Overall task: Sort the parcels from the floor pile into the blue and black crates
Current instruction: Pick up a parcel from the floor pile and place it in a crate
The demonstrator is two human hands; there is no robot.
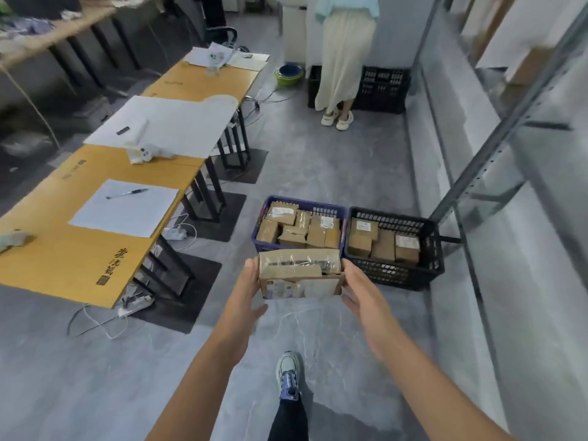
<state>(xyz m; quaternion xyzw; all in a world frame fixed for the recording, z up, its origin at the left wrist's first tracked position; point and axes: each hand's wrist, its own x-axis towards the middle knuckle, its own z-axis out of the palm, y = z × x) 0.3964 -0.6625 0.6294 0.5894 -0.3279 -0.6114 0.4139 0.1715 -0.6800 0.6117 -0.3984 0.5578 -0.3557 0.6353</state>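
holding parcels [299, 224], blue crate [318, 207] sits beside black crate [397, 275].

Grey floor [318, 173] carried blue crate [305, 203] and black crate [432, 249], side by side. Second black crate [385, 90] sat at far end, stacked bowls [289, 74] (green outermost) near it. Power strip [135, 303] and loose cables [95, 326] lay under row of wooden tables [63, 249] along left. Nearest table bore white sheet [127, 218] with pen [127, 193] on it. Further along lay larger sheet [178, 122] with dark marker [123, 130] on it. Farthest table held more papers [206, 55].
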